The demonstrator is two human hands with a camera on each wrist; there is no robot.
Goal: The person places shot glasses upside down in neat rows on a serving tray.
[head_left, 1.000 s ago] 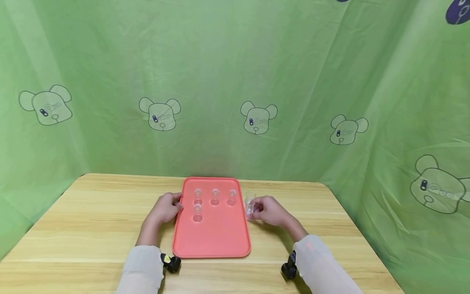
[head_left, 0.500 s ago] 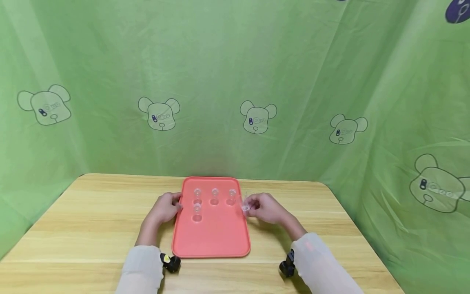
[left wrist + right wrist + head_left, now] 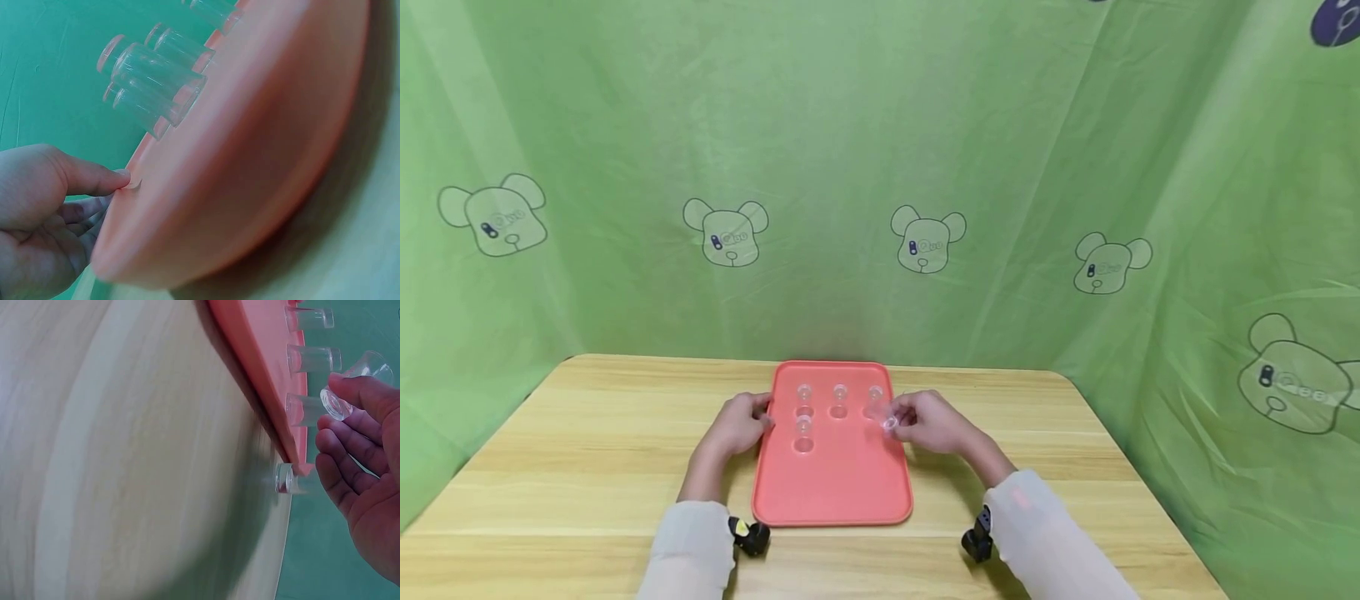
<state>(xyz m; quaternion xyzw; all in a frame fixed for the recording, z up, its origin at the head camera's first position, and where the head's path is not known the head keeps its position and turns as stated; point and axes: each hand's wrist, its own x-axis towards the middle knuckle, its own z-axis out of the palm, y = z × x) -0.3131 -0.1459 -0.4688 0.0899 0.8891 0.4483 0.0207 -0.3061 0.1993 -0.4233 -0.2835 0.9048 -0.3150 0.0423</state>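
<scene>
A pink tray lies on the wooden table. Its left rim is pinched by my left hand, with the thumb on the top edge in the left wrist view. My right hand holds a small clear shot glass between thumb and fingers, tilted with its thick base toward the wrist camera. This hand is over the tray's right edge. Several similar glasses stand on the tray, a row of 3 at the far end and one nearer on the left.
Beside the tray, another clear glass stands on the table in the right wrist view; in the head view the right hand hides it. A green curtain with bear-head outlines hangs behind the wooden table.
My right hand has picked the glass up from the table right of the tray, tipped it over and moved it left over the tray's edge. The left hand stays at the rim.
</scene>
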